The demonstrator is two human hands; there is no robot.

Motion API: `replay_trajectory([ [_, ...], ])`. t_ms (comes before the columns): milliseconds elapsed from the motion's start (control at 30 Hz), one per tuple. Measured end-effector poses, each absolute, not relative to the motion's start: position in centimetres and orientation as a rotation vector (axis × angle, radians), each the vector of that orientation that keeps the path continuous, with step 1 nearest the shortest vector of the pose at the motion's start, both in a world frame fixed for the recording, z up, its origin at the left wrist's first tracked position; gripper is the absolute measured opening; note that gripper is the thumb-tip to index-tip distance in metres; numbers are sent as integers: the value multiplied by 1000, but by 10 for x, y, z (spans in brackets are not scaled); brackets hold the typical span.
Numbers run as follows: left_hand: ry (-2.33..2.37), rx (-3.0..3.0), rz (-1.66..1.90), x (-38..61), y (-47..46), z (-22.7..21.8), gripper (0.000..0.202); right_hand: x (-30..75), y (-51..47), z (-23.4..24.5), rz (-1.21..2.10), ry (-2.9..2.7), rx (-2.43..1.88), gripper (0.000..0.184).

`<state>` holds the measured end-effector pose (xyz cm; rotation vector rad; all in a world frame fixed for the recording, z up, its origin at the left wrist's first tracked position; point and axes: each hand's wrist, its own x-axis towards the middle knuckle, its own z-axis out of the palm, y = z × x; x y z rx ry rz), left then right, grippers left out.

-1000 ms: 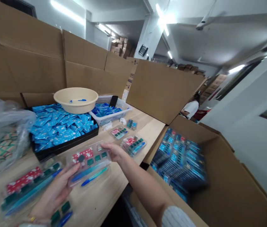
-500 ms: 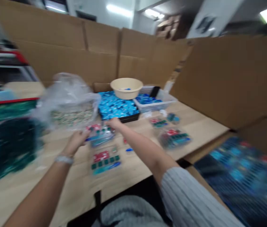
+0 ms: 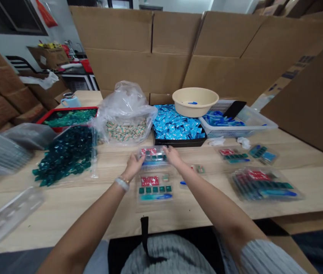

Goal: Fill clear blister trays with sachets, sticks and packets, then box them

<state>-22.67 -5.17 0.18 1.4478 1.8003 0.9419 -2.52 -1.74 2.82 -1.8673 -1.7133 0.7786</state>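
Left hand [image 3: 133, 166] and right hand [image 3: 173, 155] grip opposite ends of a clear plastic blister tray [image 3: 153, 156] on the light wooden table [image 3: 72, 201], just before the black tray of blue sachets [image 3: 175, 127]

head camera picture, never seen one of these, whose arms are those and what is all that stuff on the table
The camera sits on a person's head and looks down, so the two arms are the wearer's own. The left hand and right hand grip the ends of a clear tray at the wooden table. A second filled tray lies nearer the body. Behind are a black tray of blue packets, a beige bowl and a white basket; a heap of green pieces lies to the left.
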Motion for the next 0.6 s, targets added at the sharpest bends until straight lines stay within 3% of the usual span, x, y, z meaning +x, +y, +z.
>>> replay_trajectory([
  [200,1648,1403,567,-236,-130,-7,36,-1,-126,-4,871,-1884,-1816,20],
  [333,1542,1237,633,-217,-153,6,39,-6,-162,-26,952,-1585,-1716,27],
  [467,1342,1146,741,-215,-146,43,41,-3,-144,-6,1116,-1262,-1489,30],
  [600,1514,1215,891,-218,-99,64,46,-13,-77,27,1018,-1266,-1413,35],
])
